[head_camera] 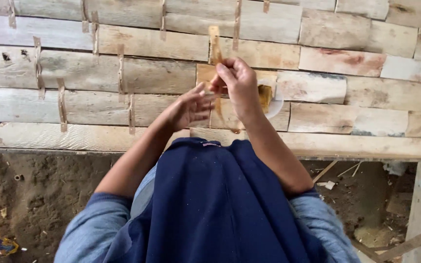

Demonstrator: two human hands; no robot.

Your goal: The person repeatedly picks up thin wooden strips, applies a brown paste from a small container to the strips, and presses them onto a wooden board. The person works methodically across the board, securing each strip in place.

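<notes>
Head view: two bare hands meet at the middle of the frame over a sheet of wood pieces.

The right hand (239, 85) pinches a thin brown strip (214, 45) that stands up above the fingers. The left hand (191, 108) sits just beside it, fingers curled but loose, holding nothing I can see. The wood sheet (123, 73) fills the top half. Dirt floor (30, 195) shows at the lower left.

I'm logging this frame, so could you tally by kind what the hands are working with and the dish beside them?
Hands: 2, left hand and right hand
Thin tan strip pinched in the right hand: 1
White dish, mostly hidden behind the right hand: 1
Total: 4
</notes>
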